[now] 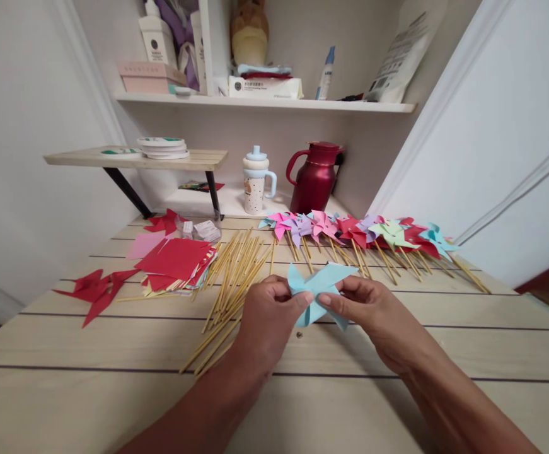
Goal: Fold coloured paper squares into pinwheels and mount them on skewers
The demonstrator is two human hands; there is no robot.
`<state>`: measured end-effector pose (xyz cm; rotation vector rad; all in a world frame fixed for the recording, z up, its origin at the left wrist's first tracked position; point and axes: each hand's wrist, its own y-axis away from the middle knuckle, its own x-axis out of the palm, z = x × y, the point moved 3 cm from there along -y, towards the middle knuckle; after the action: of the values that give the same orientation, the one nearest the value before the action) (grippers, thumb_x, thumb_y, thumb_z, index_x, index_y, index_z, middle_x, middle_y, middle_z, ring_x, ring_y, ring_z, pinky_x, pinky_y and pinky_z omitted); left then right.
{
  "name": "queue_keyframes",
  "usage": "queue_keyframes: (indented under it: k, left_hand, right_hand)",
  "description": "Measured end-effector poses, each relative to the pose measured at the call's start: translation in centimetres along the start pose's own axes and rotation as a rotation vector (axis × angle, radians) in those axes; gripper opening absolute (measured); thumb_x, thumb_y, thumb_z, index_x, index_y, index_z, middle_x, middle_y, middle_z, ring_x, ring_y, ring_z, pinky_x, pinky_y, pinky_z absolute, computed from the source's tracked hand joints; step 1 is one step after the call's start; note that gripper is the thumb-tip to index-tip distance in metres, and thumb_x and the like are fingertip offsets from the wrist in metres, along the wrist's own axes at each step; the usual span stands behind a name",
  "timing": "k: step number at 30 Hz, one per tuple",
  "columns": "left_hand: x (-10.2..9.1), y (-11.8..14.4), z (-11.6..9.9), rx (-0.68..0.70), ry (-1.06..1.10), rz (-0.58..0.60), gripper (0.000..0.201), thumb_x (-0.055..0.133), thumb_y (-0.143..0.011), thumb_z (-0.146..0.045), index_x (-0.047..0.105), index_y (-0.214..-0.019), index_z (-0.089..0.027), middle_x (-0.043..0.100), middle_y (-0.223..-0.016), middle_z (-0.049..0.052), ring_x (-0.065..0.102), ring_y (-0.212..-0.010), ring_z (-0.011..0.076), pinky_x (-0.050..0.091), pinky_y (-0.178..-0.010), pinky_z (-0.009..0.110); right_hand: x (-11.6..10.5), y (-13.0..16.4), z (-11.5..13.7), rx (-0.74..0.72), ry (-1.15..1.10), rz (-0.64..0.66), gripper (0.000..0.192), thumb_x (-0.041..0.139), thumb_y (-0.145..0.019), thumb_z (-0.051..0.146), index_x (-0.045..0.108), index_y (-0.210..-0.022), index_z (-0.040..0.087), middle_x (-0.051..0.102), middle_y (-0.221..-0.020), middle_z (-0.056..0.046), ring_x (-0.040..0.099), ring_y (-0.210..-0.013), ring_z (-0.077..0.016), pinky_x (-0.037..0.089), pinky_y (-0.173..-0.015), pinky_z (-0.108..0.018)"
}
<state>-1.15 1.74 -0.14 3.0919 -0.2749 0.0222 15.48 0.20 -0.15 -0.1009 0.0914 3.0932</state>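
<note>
A light blue paper pinwheel head (320, 287) is held between both hands just above the wooden table (113, 353). My left hand (267, 315) pinches its left side near the centre. My right hand (362, 309) pinches its right side, fingertips meeting at the middle folds. A loose pile of thin wooden sticks (234, 277) lies just left of my left hand. Behind the hands, a row of finished pinwheels on sticks (359, 236) in pink, purple, red, green and blue stretches to the right.
A stack of red and pink paper squares (174, 261) and red folded pieces (97, 290) lie at the left. A small box (205, 230), a cup with a blue lid (256, 180) and a dark red jug (314, 180) stand at the back. Shelves hang above.
</note>
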Motion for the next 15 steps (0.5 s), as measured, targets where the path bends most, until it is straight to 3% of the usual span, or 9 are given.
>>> queue_keyframes:
  k: [6, 11, 15]
  left_hand:
    - [0.46, 0.15, 0.3, -0.121, 0.089, 0.045, 0.021, 0.075, -0.07, -0.033, 0.075, -0.079, -0.015, 0.072, -0.077, 0.007, 0.064, -0.071, 0.0195, 0.047, -0.065, 0.029]
    - [0.42, 0.07, -0.22, -0.047, 0.181, 0.193, 0.027, 0.07, -0.079, -0.042, 0.075, -0.085, -0.016, 0.072, -0.082, 0.005, 0.062, -0.077, 0.0169, 0.045, -0.075, 0.028]
    - [0.13, -0.18, -0.36, -0.061, 0.204, 0.176, 0.028, 0.07, -0.08, -0.043, 0.075, -0.092, -0.017, 0.073, -0.091, 0.005, 0.062, -0.086, 0.0186, 0.044, -0.083, 0.029]
  right_hand:
    - [0.12, -0.12, -0.22, -0.054, 0.028, -0.066, 0.031, 0.085, -0.061, 0.043, 0.066, -0.061, 0.018, 0.061, -0.059, 0.001, 0.049, -0.054, -0.0119, 0.036, -0.051, -0.026]
    - [-0.12, -0.46, -0.47, -0.054, -0.049, -0.12, 0.031, 0.085, -0.063, 0.042, 0.064, -0.062, 0.019, 0.057, -0.058, 0.003, 0.043, -0.053, -0.0102, 0.031, -0.052, -0.026]
    - [-0.27, -0.7, -0.67, -0.043, -0.115, -0.152, 0.033, 0.086, -0.061, 0.041, 0.062, -0.059, 0.019, 0.054, -0.057, 0.004, 0.04, -0.053, -0.0097, 0.029, -0.053, -0.026]
